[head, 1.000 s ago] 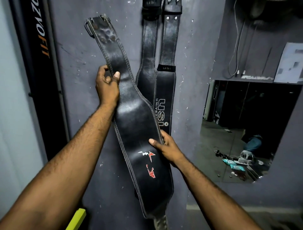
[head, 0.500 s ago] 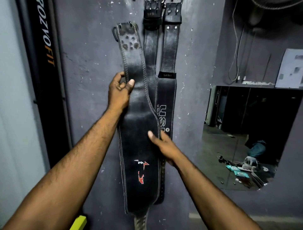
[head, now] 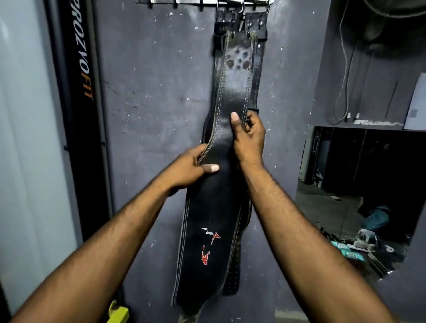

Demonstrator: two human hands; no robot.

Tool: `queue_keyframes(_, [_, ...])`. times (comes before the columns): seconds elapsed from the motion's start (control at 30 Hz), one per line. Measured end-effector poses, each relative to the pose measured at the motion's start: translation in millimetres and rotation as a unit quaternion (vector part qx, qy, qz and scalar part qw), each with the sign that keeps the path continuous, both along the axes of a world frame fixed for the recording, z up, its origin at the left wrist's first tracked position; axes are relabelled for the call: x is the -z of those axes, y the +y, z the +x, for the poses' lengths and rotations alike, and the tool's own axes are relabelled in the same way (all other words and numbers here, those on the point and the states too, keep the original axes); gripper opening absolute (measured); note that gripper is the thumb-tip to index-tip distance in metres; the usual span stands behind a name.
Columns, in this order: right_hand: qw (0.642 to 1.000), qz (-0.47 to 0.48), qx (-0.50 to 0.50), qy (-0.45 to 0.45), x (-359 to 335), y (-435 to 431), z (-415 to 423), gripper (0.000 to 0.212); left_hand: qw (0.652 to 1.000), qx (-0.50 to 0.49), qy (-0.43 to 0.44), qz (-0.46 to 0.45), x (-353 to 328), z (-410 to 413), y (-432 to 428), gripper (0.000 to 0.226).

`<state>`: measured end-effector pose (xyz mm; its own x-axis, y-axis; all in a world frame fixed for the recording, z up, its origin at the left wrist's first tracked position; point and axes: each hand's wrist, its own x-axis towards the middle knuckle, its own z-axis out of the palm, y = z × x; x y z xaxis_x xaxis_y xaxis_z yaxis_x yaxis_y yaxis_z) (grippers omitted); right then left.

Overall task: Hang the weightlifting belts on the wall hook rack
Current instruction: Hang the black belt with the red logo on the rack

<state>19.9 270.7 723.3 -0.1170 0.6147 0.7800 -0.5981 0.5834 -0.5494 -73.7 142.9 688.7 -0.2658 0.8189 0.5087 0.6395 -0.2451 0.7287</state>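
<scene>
Under the rack (head: 207, 2), I grip the belt (head: 214, 207) against the wall (head: 149, 92): left hand (head: 186, 168) pinching its left edge, right hand (head: 250, 136) clamped on its right edge, over two hung belts (head: 232, 283).

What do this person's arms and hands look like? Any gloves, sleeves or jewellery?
Both forearms are bare from the frame's lower edge to the wrists, with visible hair and no sleeve showing. The left hand and right hand wear no gloves; no watch, ring or wristband is visible. The thumbnails look short and unpainted.
</scene>
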Motion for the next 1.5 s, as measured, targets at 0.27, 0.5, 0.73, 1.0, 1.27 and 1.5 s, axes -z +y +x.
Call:
queue_keyframes(0.27, [0.999, 0.002, 0.028, 0.016, 2.7, -5.3, -5.2, 0.006, 1.000, -0.002, -0.025, 0.019, 31.3, -23.0, 2.2, 0.059])
queue_keyframes(0.5, [0.999, 0.012, 0.032, -0.003, -0.6, -2.4, -5.5, 0.006, 0.992, -0.066, -0.064, 0.081, 54.7, -18.3, 11.5, 0.057])
queue_keyframes(0.73, [0.998, 0.017, 0.058, 0.007, -12.9, 2.5, 3.1, 0.007, 0.987, -0.108, -0.054, 0.101, 77.1, -8.9, 13.6, 0.033])
queue_keyframes(1.0, [0.998, 0.005, 0.064, 0.025, -14.7, 6.9, 2.9, 0.008, 0.993, -0.099, -0.042, 0.039, 98.0, -13.1, 13.5, 0.045])
queue_keyframes(1.27, [0.998, -0.011, 0.059, 0.014, -18.0, 10.5, -4.0, 0.017, 0.995, -0.078, -0.026, -0.064, 124.4, -35.1, 10.4, 0.042])
queue_keyframes(1.5, [0.998, -0.024, 0.053, 0.008, -21.8, 13.4, -9.2, 0.019, 0.992, -0.053, -0.029, -0.113, 132.3, -48.2, 4.7, 0.046])
